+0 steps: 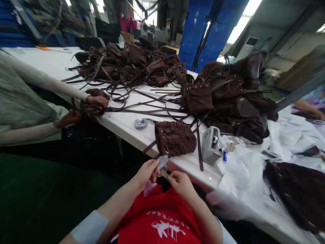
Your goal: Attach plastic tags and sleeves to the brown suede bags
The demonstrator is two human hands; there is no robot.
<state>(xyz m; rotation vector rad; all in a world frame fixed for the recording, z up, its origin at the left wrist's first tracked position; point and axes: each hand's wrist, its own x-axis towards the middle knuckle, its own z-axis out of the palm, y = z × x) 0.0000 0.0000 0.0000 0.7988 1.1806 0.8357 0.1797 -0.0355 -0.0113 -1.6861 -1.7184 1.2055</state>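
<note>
My left hand is closed around a crumpled greyish see-through plastic piece, just off the table's front edge. Pinched between the fingers of my right hand is a small tan strip, whose other end reaches the plastic. Exactly what the plastic is, I cannot make out. Directly beyond my hands, a dark brown fringed bag lies on the white table with its straps spread out. A grey roll sits to the bag's left.
Brown bags with tangled straps are heaped at the back, and another pile stands right. A grey tape dispenser, a small blue item and white sheets lie nearer. At left, a co-worker's hands handle a brown bag.
</note>
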